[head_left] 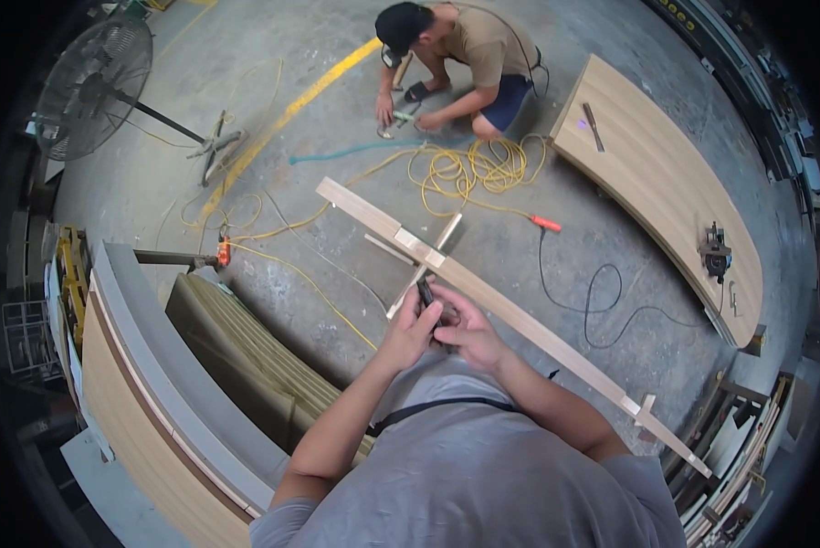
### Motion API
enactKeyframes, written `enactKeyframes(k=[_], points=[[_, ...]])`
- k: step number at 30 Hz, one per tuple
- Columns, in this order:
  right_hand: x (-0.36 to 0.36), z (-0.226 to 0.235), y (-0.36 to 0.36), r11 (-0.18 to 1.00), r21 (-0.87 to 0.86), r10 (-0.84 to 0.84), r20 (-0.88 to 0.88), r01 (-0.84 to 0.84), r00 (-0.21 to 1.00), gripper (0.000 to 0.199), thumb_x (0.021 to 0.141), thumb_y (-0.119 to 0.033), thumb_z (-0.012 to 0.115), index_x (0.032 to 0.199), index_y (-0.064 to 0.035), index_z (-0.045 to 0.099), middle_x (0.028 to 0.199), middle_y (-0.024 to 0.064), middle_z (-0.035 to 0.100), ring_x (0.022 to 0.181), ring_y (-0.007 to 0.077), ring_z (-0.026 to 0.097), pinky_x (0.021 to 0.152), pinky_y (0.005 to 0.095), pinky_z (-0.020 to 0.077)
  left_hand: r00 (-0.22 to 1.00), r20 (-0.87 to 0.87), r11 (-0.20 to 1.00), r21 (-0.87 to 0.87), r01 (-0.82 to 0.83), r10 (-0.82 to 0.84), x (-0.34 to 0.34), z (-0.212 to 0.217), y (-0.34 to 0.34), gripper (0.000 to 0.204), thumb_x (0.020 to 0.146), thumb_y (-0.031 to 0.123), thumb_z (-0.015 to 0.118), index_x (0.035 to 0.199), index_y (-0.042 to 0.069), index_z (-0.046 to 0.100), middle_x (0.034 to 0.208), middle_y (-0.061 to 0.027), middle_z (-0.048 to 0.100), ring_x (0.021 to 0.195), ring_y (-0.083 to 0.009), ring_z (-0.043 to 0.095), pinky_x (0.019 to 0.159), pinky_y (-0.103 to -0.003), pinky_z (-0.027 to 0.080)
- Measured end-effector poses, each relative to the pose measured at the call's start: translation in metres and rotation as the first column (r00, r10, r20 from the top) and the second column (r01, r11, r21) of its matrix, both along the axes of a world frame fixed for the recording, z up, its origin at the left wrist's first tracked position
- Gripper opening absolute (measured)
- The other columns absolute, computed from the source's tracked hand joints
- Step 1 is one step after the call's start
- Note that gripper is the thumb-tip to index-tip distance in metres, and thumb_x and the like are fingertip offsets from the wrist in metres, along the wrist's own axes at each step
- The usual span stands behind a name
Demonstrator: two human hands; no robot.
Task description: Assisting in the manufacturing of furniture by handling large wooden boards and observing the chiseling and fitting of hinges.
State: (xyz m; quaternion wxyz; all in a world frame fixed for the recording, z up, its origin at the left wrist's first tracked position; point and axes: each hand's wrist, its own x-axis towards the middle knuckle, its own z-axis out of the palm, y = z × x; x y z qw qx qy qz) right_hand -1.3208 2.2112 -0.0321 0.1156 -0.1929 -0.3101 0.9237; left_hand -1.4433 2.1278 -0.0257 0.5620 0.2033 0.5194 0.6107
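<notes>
My left hand (412, 336) and my right hand (474, 331) meet in front of my waist, fingers curled round a small dark handheld object (425, 292). Its upper end pokes out past the left fingers; the rest is hidden, so its kind is unclear. Both thumbs press in towards it. Just beyond my hands runs a long narrow wooden board (520, 315), slanting from upper left to lower right. Thin wooden strips (448, 232) cross under it near its far end, and a small wooden crosspiece (646, 411) sits near its other end.
A person (483, 55) squats ahead, handling tools on the floor. Yellow cable (469, 178) lies coiled there. At right, a curved wooden panel (652, 155) bears a chisel (593, 128) and a dark power tool (716, 254). Left are a fan (95, 87) and stacked curved panels (141, 365).
</notes>
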Motion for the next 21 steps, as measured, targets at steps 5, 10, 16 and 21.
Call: enactKeyframes(k=[5,10,16,21], points=[[-0.020,-0.005,0.008,0.997,-0.053,-0.052,-0.010,0.051,0.999,0.070,0.079,0.001,0.061,0.139,-0.0071,0.027,0.133,0.0065,0.040,0.112,0.0190,0.049,0.086,0.0349,0.0488,0.998,-0.027,0.998,-0.030,0.047,-0.048,-0.024,-0.007,0.012,0.043,0.094,0.024,0.047,0.128,0.003,0.034,0.099,-0.0084,0.056,0.085,-0.0141,0.060,0.070,-0.026,0.050],[-0.021,-0.009,0.018,0.993,-0.084,-0.079,-0.019,0.077,0.997,0.067,0.080,0.001,0.060,0.139,-0.0052,0.027,0.134,0.0082,0.039,0.113,0.0197,0.048,0.087,0.0366,0.0487,0.982,-0.063,0.978,-0.115,0.172,-0.180,-0.032,-0.009,0.022,0.046,0.096,0.023,0.042,0.135,0.005,0.027,0.109,-0.0102,0.054,0.092,-0.0175,0.059,0.076,-0.030,0.050],[-0.012,-0.008,0.046,0.988,-0.142,-0.065,-0.066,0.055,0.996,0.054,0.085,-0.007,0.056,0.134,-0.0008,0.034,0.124,0.0076,0.048,0.108,0.0164,0.051,0.087,0.0310,0.0462,0.989,0.126,0.990,-0.106,0.092,-0.078,-0.031,-0.011,0.037,0.049,0.095,0.031,0.041,0.136,0.006,0.033,0.110,-0.0084,0.053,0.097,-0.0151,0.054,0.083,-0.030,0.046],[-0.007,-0.015,0.061,0.987,-0.140,-0.064,0.084,0.075,0.994,0.038,0.091,-0.013,0.048,0.127,-0.0014,0.043,0.107,0.0044,0.056,0.093,0.0104,0.056,0.077,0.0263,0.0479,0.937,0.349,0.993,-0.110,0.038,0.002,-0.028,-0.002,0.049,0.051,0.095,0.037,0.036,0.134,0.004,0.034,0.117,-0.0108,0.053,0.110,-0.0230,0.052,0.097,-0.039,0.040]])
